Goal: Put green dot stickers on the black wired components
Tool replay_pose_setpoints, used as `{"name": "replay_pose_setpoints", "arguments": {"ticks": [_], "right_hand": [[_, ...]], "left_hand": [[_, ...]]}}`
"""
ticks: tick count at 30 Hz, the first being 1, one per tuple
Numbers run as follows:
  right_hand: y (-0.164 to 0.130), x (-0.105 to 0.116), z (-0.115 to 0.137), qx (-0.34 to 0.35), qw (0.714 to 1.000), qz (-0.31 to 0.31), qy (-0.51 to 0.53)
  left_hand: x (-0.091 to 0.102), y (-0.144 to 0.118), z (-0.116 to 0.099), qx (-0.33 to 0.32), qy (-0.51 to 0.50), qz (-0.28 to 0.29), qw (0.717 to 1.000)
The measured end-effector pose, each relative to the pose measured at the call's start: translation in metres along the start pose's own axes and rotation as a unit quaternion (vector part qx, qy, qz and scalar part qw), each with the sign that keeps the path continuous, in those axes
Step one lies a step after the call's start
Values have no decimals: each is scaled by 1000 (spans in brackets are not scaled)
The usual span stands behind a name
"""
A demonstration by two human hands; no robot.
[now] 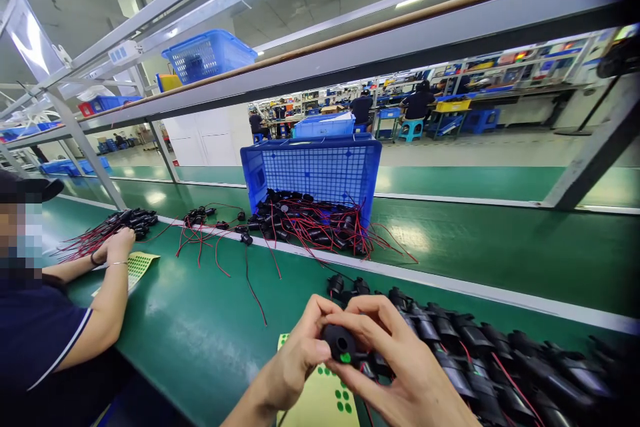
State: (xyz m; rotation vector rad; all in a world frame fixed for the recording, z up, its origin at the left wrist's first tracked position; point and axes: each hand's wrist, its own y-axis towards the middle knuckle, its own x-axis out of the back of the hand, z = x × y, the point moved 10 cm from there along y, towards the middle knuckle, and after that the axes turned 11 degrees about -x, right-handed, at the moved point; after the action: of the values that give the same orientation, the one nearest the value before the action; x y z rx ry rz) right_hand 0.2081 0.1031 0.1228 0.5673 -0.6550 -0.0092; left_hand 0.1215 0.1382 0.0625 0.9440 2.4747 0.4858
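Note:
Between my two hands is a black cylindrical part (338, 340) with a hole in its end and a green dot sticker on that face. My left hand (295, 353) grips its left side, thumb near the green dot. The fingers of my right hand (395, 353) close around its right side. Beneath my hands lies a yellow sheet of green dot stickers (320, 403), partly covered by them. At my right, rows of similar black cylindrical parts (465, 340) with red wires lie on the green bench.
A blue crate (313, 170) lies tipped on its side, with black parts and red-black wires (310, 227) spilling out. A co-worker (45, 307) sits at the left beside another sticker sheet (137, 270) and a pile of parts (125, 223). A shelf frame (320, 47) spans overhead.

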Motion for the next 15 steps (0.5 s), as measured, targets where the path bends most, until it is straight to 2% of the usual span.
{"name": "replay_pose_setpoints", "arguments": {"ticks": [3, 7, 15], "right_hand": [[-5, 6, -2, 31, 996, -61, -54], [-11, 3, 1, 56, 987, -77, -127], [-19, -1, 16, 91, 965, -104, -222]], "left_hand": [[-5, -6, -10, -2, 73, -14, 997], [-13, -13, -17, 10, 166, -27, 986], [-17, -9, -18, 32, 166, -43, 985]]}}
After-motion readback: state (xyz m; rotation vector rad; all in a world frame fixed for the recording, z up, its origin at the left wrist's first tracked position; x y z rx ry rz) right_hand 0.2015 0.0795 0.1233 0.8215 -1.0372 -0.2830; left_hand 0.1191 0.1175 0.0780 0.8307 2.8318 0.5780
